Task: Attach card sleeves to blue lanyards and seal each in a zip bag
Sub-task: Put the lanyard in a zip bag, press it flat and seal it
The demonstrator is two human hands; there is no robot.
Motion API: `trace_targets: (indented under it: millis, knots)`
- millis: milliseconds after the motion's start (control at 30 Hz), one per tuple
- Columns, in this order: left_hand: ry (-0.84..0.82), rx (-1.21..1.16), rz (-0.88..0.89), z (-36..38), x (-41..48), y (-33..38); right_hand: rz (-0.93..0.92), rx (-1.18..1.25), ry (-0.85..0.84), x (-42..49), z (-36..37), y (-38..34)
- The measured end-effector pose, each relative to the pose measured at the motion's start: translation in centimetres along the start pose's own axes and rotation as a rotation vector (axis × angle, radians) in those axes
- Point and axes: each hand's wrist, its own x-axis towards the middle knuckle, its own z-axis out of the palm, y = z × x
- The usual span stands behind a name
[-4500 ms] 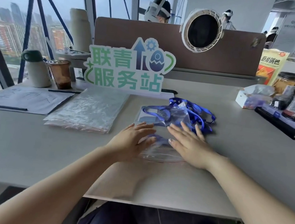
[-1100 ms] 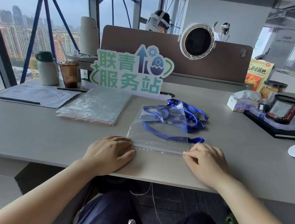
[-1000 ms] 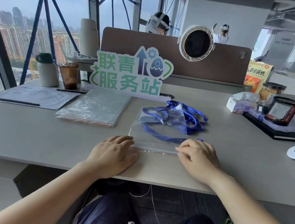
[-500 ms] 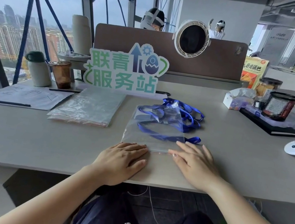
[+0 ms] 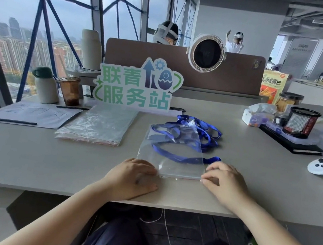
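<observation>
Left hand (image 5: 135, 177) presses zip bag (image 5: 172, 162) flat on bench (image 5: 50, 159) (anchoring it); right hand (image 5: 224, 183) pinches the seal, likely closing lanyard (image 5: 174, 157) inside.

Flat clear zip bag (image 5: 179, 169) contains blue lanyard (image 5: 174, 158).
</observation>
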Motion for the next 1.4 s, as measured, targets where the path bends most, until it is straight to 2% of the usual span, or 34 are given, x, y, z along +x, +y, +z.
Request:
trace_targets:
  millis: [233,367,467,567,633,733,833,1000,1133,1200,1267,1333,1400]
  knots:
    - [0.031,-0.002,-0.074,0.2,1.4,-1.0,-0.135,-0.043,-0.027,1.6,0.3,0.0]
    - [0.085,-0.051,-0.132,-0.4,2.3,-1.6,-0.003,0.298,0.027,3.2,-0.1,-0.6]
    - [0.176,-0.184,-0.187,-1.3,3.3,-2.9,0.058,0.475,0.032,4.4,-0.4,-0.6]
    - [0.277,-0.576,-0.271,-2.0,4.5,-3.6,0.087,0.592,0.069,5.8,0.0,-0.3]
    - [0.334,-0.751,-0.312,-2.3,5.5,-3.4,0.1,0.604,0.108,6.9,0.2,-0.2]
    - [0.315,-0.798,-0.414,-1.9,7.0,-3.1,0.164,0.616,0.146,8.8,0.7,-0.2]
    - [0.32,-0.617,-0.509,-0.7,8.3,-4.3,0.27,0.528,0.13,10.5,2.1,0.7]
    - [0.287,-0.208,-0.507,0.0,9.8,-4.9,0.33,0.234,0.082,12.2,3.3,1.5]
    - [0.294,-0.028,-0.247,0.5,10.2,-5.6,0.332,0.094,0.078,12.8,3.3,1.7]
    - [0.197,0.011,-0.149,0.5,10.1,-5.5,0.266,0.119,0.1,12.7,3.3,2.0]
    - [0.114,0.028,-0.123,0.5,9.8,-5.2,0.131,0.302,0.118,12.3,3.3,2.5]
    - [0.052,0.045,-0.119,0.4,9.7,-5.1,-0.004,0.472,0.026,11.7,2.6,2.8]
    - [-0.002,0.069,-0.124,0.3,9.6,-5.1,-0.075,0.422,-0.11,11.4,2.1,3.3]
